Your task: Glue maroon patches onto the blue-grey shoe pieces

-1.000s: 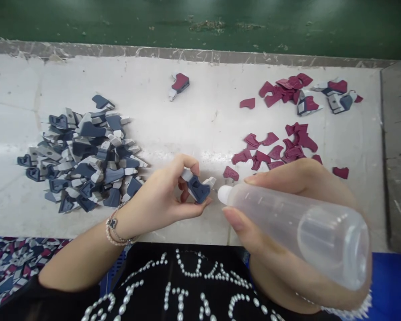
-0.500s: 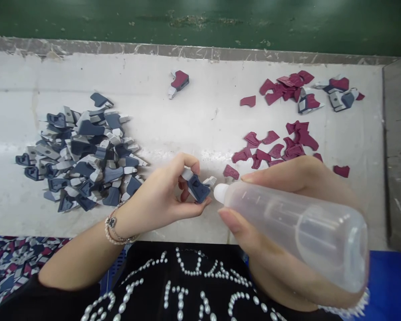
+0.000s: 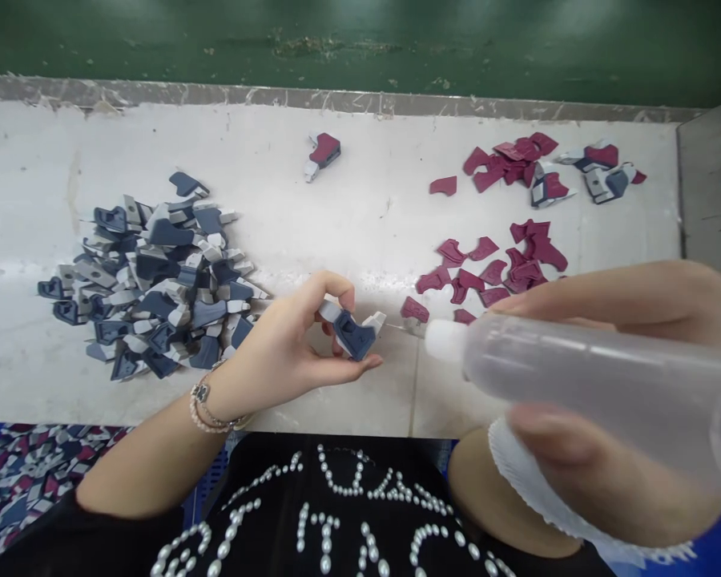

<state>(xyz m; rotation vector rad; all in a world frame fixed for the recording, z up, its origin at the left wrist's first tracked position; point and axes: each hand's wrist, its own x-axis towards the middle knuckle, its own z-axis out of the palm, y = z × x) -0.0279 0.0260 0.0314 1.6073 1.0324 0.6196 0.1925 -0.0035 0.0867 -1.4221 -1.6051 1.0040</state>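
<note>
Between the thumb and fingers of my left hand (image 3: 300, 340) is a small blue and grey plastic part (image 3: 354, 332), its hollow recess turned up. My right hand (image 3: 625, 312) is closed around a translucent squeeze bottle (image 3: 577, 385) with a white cap and a thin needle tip. The bottle lies nearly level, its tip pointing left at the plastic part, with a small gap between them. Flat maroon pieces (image 3: 416, 309) lie just beyond the bottle's cap.
To the left is a heap of blue and grey parts (image 3: 162, 280). One part with a maroon face (image 3: 324, 154) lies at the back. More maroon pieces (image 3: 510, 160) and a few parts sit back right. A blue bin (image 3: 36, 473) of mixed parts stands below the table's front edge.
My right hand has drawn the bottle to the right, away from the plastic part. My left hand keeps its grip on the part, almost in the same place.
</note>
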